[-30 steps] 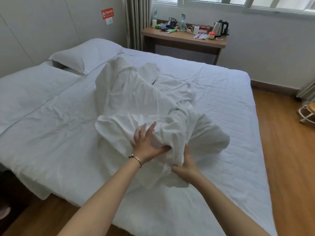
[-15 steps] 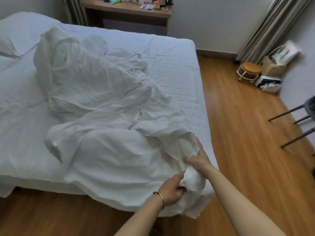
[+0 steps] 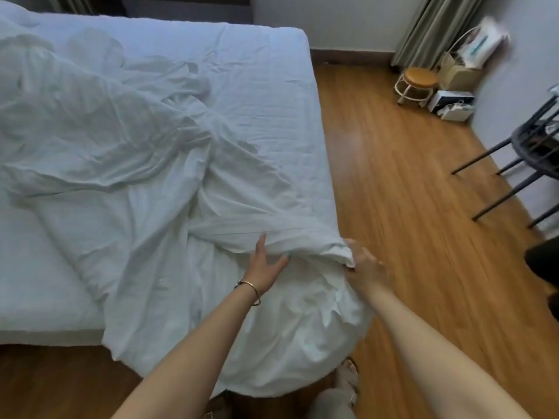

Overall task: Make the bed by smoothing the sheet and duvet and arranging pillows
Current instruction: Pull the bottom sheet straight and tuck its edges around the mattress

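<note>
A crumpled white duvet (image 3: 127,164) lies across the bed, and its near end hangs over the foot corner toward the floor. The white fitted sheet (image 3: 260,86) shows bare on the right side of the mattress. My right hand (image 3: 363,264) is shut on a bunched corner of the duvet at the bed's near right corner. My left hand (image 3: 266,261), with a thin bracelet on the wrist, lies flat with spread fingers on the duvet just left of that corner, fingertips under a fold. No pillow is clearly in view.
Wooden floor (image 3: 408,207) runs along the bed's right side. A small round stool (image 3: 419,84), a white box (image 3: 452,105) and a bag stand by the far right wall near a curtain (image 3: 435,28). Dark chair legs (image 3: 514,164) reach in from the right.
I have shifted from the bed's middle to its foot corner, and the view has swung right and down. The duvet end was dragged to that corner; my left hand opened flat on it.
</note>
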A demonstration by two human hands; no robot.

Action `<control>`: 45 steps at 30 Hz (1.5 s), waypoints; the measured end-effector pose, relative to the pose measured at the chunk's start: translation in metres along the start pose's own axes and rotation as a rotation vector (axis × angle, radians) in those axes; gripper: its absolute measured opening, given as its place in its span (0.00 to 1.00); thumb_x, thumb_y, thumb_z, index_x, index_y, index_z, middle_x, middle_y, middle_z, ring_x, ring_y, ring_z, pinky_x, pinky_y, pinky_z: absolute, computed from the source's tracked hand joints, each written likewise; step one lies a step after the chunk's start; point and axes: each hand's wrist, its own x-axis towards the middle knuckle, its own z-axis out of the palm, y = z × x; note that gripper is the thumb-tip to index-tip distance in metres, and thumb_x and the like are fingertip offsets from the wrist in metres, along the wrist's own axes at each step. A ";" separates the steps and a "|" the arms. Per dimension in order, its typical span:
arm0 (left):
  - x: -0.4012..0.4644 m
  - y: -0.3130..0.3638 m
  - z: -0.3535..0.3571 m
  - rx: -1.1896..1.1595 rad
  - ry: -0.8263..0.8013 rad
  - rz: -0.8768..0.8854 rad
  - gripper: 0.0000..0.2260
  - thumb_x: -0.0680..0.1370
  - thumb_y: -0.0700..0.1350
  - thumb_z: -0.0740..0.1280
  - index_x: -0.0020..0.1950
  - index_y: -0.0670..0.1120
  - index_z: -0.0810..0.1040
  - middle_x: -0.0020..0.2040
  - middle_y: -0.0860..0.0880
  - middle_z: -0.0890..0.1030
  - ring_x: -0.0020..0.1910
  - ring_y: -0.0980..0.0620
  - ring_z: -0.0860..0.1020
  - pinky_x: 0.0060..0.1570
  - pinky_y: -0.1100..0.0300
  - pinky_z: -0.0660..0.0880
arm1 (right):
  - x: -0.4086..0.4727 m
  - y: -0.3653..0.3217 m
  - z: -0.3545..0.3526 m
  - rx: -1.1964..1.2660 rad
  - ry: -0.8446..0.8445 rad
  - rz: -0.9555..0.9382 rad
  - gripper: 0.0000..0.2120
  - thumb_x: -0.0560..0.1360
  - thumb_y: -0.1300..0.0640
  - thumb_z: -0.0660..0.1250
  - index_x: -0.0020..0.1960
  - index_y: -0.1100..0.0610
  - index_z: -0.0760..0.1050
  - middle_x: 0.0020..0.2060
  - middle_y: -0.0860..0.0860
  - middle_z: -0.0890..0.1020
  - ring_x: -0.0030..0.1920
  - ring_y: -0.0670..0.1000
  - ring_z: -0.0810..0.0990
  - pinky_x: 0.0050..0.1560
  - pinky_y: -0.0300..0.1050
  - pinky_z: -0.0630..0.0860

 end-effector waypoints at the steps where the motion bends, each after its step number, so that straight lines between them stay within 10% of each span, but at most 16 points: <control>1: 0.010 0.008 0.012 -0.123 0.053 -0.095 0.42 0.74 0.59 0.69 0.78 0.56 0.45 0.76 0.47 0.60 0.72 0.45 0.64 0.69 0.47 0.65 | 0.007 0.013 0.004 0.020 -0.027 -0.018 0.27 0.74 0.54 0.65 0.71 0.45 0.64 0.60 0.52 0.78 0.53 0.60 0.80 0.46 0.50 0.74; 5: 0.079 0.012 0.039 -0.729 0.457 -0.462 0.62 0.57 0.62 0.81 0.73 0.65 0.35 0.74 0.47 0.60 0.65 0.42 0.71 0.56 0.39 0.76 | 0.041 0.051 0.008 0.037 -0.110 -0.284 0.30 0.72 0.56 0.66 0.70 0.40 0.60 0.57 0.52 0.78 0.47 0.60 0.81 0.42 0.50 0.75; 8: 0.135 0.013 0.068 -0.913 0.545 -0.340 0.58 0.53 0.50 0.83 0.74 0.46 0.52 0.69 0.42 0.70 0.57 0.46 0.77 0.58 0.44 0.77 | 0.062 0.077 -0.007 0.067 -0.013 -0.507 0.32 0.69 0.59 0.69 0.67 0.40 0.61 0.45 0.53 0.80 0.35 0.59 0.80 0.32 0.50 0.77; 12: 0.153 0.106 0.111 -0.580 0.611 0.015 0.42 0.68 0.36 0.66 0.77 0.43 0.47 0.74 0.38 0.63 0.67 0.42 0.71 0.68 0.54 0.67 | 0.103 0.146 -0.024 0.013 0.254 -0.414 0.27 0.69 0.59 0.71 0.64 0.42 0.69 0.38 0.50 0.77 0.26 0.57 0.76 0.23 0.47 0.73; 16: 0.167 0.069 0.174 0.243 0.226 -0.244 0.39 0.79 0.48 0.61 0.78 0.52 0.34 0.75 0.39 0.62 0.71 0.39 0.65 0.69 0.52 0.61 | 0.130 0.184 -0.007 -0.269 -0.542 -0.016 0.30 0.77 0.52 0.60 0.73 0.33 0.52 0.61 0.51 0.70 0.52 0.57 0.78 0.45 0.49 0.74; 18: 0.159 0.035 0.191 0.633 0.023 -0.316 0.37 0.79 0.61 0.56 0.76 0.57 0.32 0.78 0.44 0.56 0.78 0.44 0.50 0.73 0.41 0.45 | 0.131 0.182 0.006 -0.317 -0.648 -0.038 0.35 0.77 0.49 0.61 0.77 0.37 0.45 0.72 0.53 0.60 0.61 0.58 0.74 0.55 0.50 0.73; 24: 0.083 -0.032 0.206 0.941 -0.116 -0.205 0.31 0.74 0.68 0.35 0.71 0.58 0.26 0.77 0.55 0.33 0.76 0.51 0.32 0.71 0.38 0.34 | 0.117 0.141 0.033 -0.229 -0.638 -0.397 0.35 0.77 0.45 0.61 0.78 0.40 0.46 0.78 0.46 0.43 0.78 0.55 0.45 0.74 0.58 0.55; 27: 0.040 -0.044 0.197 0.844 -0.167 -0.315 0.28 0.80 0.64 0.42 0.75 0.60 0.31 0.76 0.56 0.31 0.76 0.52 0.33 0.71 0.38 0.36 | 0.106 0.129 0.041 -0.351 -0.727 -0.327 0.34 0.77 0.49 0.61 0.78 0.40 0.47 0.78 0.47 0.38 0.78 0.58 0.41 0.74 0.61 0.56; 32: 0.017 -0.035 0.162 0.586 -0.258 -0.446 0.30 0.80 0.59 0.54 0.79 0.57 0.46 0.80 0.50 0.47 0.78 0.46 0.51 0.74 0.44 0.54 | 0.101 0.099 0.007 -0.312 -0.741 -0.193 0.34 0.77 0.53 0.61 0.78 0.42 0.48 0.79 0.48 0.47 0.77 0.55 0.53 0.71 0.58 0.62; 38: 0.084 0.036 0.120 0.366 0.023 -0.458 0.28 0.80 0.53 0.57 0.78 0.45 0.56 0.75 0.43 0.62 0.71 0.42 0.65 0.68 0.51 0.64 | 0.139 0.065 -0.036 -0.195 -0.644 -0.215 0.34 0.78 0.52 0.62 0.78 0.41 0.47 0.78 0.47 0.51 0.76 0.53 0.56 0.67 0.54 0.67; 45: 0.179 0.082 0.114 0.389 0.032 -0.617 0.20 0.77 0.58 0.57 0.54 0.44 0.76 0.56 0.43 0.78 0.50 0.44 0.76 0.50 0.57 0.72 | 0.248 0.070 -0.066 -0.395 -0.683 -0.441 0.27 0.80 0.46 0.58 0.76 0.49 0.56 0.66 0.53 0.70 0.63 0.56 0.71 0.57 0.54 0.74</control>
